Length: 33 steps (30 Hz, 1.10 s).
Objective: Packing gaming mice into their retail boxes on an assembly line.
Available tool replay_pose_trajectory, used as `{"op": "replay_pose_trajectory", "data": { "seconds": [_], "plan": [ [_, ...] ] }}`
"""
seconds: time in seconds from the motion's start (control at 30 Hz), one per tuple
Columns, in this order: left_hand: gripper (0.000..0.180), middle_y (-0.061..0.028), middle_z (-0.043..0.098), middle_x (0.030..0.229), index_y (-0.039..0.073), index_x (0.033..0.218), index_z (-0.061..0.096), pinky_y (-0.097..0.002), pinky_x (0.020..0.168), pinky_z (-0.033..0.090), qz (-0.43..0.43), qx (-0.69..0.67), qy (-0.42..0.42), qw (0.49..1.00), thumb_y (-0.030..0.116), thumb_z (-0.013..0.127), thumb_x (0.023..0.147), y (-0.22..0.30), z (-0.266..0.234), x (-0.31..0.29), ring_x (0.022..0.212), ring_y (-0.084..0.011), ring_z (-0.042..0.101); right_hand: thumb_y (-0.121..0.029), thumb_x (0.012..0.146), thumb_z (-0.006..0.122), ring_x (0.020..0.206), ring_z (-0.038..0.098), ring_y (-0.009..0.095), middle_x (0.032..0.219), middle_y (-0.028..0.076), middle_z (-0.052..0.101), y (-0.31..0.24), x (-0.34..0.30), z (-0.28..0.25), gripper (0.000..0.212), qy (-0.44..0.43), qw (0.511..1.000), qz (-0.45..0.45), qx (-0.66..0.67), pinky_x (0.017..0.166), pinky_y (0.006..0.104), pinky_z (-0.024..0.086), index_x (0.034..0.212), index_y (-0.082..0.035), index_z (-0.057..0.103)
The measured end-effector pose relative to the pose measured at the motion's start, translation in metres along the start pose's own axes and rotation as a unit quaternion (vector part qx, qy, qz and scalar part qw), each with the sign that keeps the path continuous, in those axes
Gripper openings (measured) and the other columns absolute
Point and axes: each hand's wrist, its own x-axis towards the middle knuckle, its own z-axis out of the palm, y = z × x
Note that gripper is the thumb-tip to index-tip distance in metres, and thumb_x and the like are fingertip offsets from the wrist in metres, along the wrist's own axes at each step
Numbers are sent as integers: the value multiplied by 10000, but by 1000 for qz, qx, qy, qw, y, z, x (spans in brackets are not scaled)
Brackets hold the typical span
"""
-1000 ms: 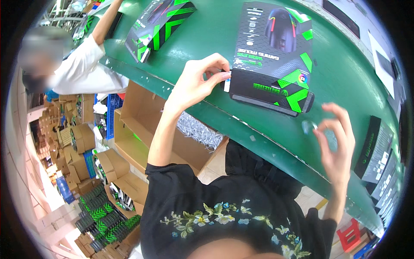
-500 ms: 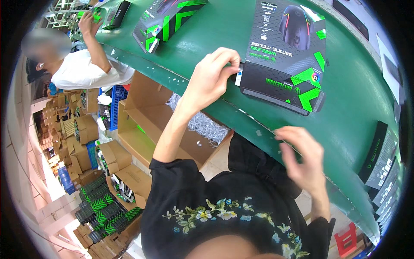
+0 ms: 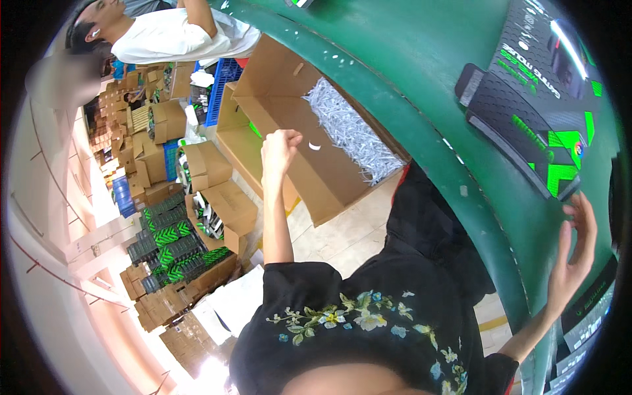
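Note:
My left hand (image 3: 279, 150) is raised over the open brown carton (image 3: 345, 204) beside the table, its fingers curled together. What they hold, if anything, is too small to make out. A small curved white scrap (image 3: 315, 146) shows just right of the fingertips, apart from them; whether it lies in the carton or is in the air I cannot tell. On the green table (image 3: 408, 46) lies a black and green gaming mouse box (image 3: 526, 108). My right hand (image 3: 574, 247) is open, fingers apart, close to the box's near corner; whether they touch it I cannot tell.
White shredded paper (image 3: 355, 131) lies inside the carton. Dark packages (image 3: 586, 322) stand at the table's right end. Left on the floor are stacked black and green boxes (image 3: 164, 240), filled cartons (image 3: 227, 207) and a blue crate (image 3: 224, 85). A person in a white shirt (image 3: 171, 36) is at the far left.
My left hand has left the mouse box's edge, where it pinched a small white tab, and moved left over the carton. My right hand has shifted right toward the box. The view has turned left.

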Motion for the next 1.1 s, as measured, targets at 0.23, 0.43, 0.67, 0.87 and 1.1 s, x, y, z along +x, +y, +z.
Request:
{"op": "replay_pose_trajectory", "data": {
  "seconds": [0.23,0.43,0.67,0.87,1.1],
  "plan": [
    [132,-59,691,752,10,921,715,-256,631,502,101,-210,77,969,98,746,827,75,-34,5,675,-99,633,60,825,613,973,629,227,1093,153,640,-46,15,4,524,-32,999,2,-41,891,340,465,1333,-27,516],
    [505,-58,697,983,93,1248,619,-292,744,513,573,-146,182,786,-9,716,762,214,-72,13,834,-211,654,53,819,622,955,609,286,1025,145,612,-64,17,-4,611,-42,995,-11,-90,871,384,467,1392,-71,447],
    [579,0,623,840,223,1269,622,-307,648,498,690,-62,129,710,52,650,716,255,-75,24,680,-191,596,127,831,509,916,605,281,993,153,614,-60,28,-9,551,-77,994,-36,-66,883,383,460,1352,-52,489],
    [527,-33,591,1086,191,1069,746,-321,752,472,687,-342,-21,641,82,838,562,272,-87,24,930,-186,575,114,802,503,789,626,158,1061,128,662,-58,35,-39,420,-125,987,30,99,842,348,476,1190,13,630],
    [477,-85,580,1214,-11,1203,593,-314,983,415,572,-649,-125,486,336,694,891,287,-112,18,1130,-184,544,-243,944,574,1245,500,217,1298,137,567,-65,79,-72,536,-3,976,-61,211,1081,355,345,1383,40,451]
  ]
}}
